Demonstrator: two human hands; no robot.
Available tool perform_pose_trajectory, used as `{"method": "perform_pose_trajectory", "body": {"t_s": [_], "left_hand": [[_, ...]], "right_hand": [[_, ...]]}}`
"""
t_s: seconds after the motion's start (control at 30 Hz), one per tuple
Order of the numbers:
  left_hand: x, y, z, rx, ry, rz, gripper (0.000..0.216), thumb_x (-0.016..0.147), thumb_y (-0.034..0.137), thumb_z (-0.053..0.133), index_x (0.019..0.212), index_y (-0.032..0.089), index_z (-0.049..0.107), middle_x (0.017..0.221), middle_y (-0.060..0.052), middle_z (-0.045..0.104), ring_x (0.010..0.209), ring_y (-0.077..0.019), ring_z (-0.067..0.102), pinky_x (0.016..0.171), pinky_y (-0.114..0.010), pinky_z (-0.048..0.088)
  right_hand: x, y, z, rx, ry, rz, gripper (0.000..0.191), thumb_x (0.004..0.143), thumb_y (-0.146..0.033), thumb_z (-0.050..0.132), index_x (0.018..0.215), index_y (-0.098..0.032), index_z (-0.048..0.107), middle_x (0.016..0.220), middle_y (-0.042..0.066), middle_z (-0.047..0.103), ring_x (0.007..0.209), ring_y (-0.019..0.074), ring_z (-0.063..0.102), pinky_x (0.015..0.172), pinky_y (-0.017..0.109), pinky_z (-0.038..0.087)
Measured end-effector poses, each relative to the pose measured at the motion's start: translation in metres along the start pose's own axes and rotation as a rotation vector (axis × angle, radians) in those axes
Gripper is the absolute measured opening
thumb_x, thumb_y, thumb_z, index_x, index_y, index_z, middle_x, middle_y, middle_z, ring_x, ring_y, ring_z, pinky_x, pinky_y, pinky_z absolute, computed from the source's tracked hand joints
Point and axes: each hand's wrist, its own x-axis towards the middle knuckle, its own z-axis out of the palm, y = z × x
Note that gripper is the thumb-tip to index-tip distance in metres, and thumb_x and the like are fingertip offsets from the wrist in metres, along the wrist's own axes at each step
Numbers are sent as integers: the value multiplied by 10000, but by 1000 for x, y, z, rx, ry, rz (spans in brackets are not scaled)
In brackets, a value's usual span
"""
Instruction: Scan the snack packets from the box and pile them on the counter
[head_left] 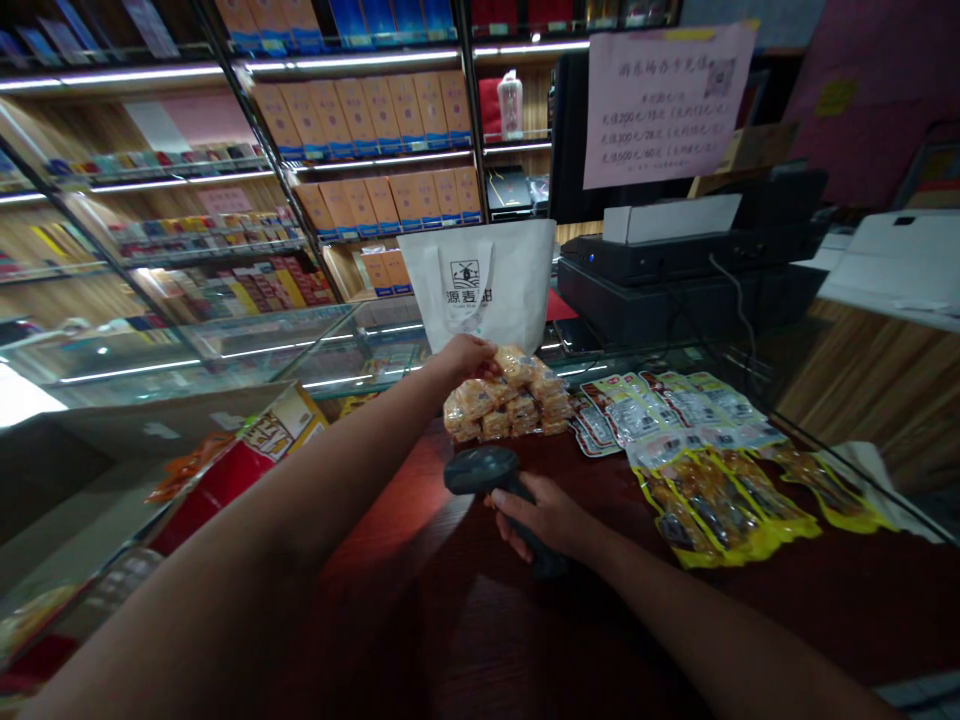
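Observation:
In the head view my right hand (547, 515) is wrapped round the handle of a dark barcode scanner (480, 465), whose head points left above the red-brown counter. My left hand (471, 360) reaches forward to a pile of small clear-wrapped snack packets (517, 415). Its fingers are closed on a snack packet (514, 365) at the top of the pile. Behind the pile stands a white bag (517, 280) with a windmill print. To the right lie several vacuum-packed food pouches (712, 500) with yellow edges, and flat printed packets (637, 400) beyond them.
An open cardboard box (45, 480) with snack packs stands at the left. A cash register (660, 290) and a monitor (574, 130) bearing a paper sign (667, 110) are at the back right. Shelves of orange boxes (375, 115) rise behind a glass display counter (322, 345).

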Motion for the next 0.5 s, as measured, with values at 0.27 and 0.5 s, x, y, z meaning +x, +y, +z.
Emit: {"method": "perform_pose_trajectory", "body": {"t_s": [0.27,0.5], "left_hand": [[-50,-12,-14,100,284,233,262,890,148,638,1145,94,664,758,-25,683,517,-69,575,516,-178,468],[-178,-42,-117,623,470,552,309,864,291,662,1150,194,726,1202,-96,700,797,-157,680,734,-278,547]], "right_hand": [[-3,-1,1,-13,-6,13,556,793,-716,626,945,-189,536,588,-62,593,344,85,483,326,200,357],[-5,18,-4,-28,-36,23,557,847,-706,610,992,-170,569,646,-35,620,370,94,525,344,209,383]]}}
